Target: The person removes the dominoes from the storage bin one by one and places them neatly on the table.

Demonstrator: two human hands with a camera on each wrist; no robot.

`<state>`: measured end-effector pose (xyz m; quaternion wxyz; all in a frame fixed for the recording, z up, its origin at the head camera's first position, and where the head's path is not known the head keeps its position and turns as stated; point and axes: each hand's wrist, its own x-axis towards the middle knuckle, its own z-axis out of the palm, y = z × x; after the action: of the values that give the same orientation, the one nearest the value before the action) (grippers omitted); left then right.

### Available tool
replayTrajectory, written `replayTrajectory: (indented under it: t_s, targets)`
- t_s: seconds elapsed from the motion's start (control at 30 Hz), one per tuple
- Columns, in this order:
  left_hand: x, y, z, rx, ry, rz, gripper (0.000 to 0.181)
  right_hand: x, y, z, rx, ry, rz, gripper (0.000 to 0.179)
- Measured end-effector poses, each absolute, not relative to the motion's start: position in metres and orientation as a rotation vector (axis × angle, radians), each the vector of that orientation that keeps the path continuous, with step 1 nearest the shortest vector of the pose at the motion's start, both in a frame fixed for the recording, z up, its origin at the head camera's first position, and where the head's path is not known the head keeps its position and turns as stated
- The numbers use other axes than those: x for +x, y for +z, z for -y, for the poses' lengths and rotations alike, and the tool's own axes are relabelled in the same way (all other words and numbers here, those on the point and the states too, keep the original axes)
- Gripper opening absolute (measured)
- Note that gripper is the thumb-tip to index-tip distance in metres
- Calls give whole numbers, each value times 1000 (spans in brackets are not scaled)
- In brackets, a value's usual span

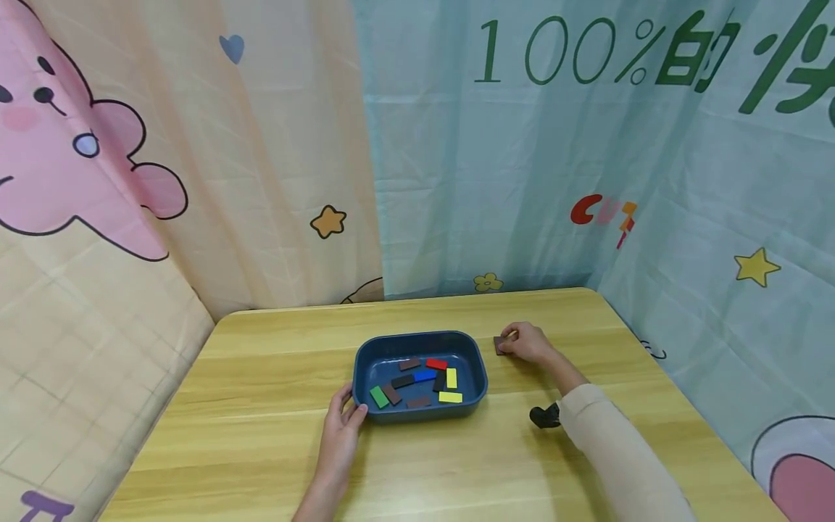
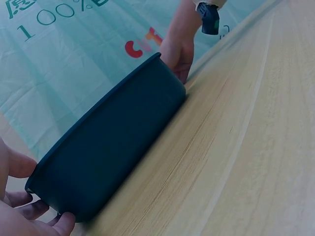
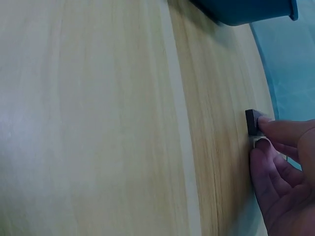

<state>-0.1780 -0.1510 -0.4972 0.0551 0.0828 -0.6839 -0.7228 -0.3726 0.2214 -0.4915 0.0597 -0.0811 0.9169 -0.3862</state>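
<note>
A dark blue plastic basin (image 1: 424,415) stands on the wooden table, holding several small flat blocks. Among them are a green block (image 1: 379,396), a red block (image 1: 436,364), a blue block (image 1: 425,375) and a yellow block (image 1: 451,397), plus brown and black ones. My left hand (image 1: 339,428) holds the basin's left end, with the thumb at the rim and fingers against the outer wall. To the basin's right, my right hand (image 1: 527,342) pinches a dark brown block (image 3: 252,123) at the table surface. The fingers partly hide that block.
The wooden table (image 1: 261,442) has rounded back corners. Printed curtains (image 1: 457,181) hang behind it and along both sides. A black device (image 1: 545,416) is strapped at the right wrist, beside the light sleeve (image 1: 620,449).
</note>
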Motion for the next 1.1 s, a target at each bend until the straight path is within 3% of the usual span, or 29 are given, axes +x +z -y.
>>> replayTrajectory:
  t_s: [0.7,1.1]
  targets:
    - [-180,-498,151,261,-2198,2071,51,-370,-482,-220,-297,-1189,-2830,25]
    - [-180,-498,152,264,-2179,2081,54,-371,-468,-211,-509,-1163,-2819,27]
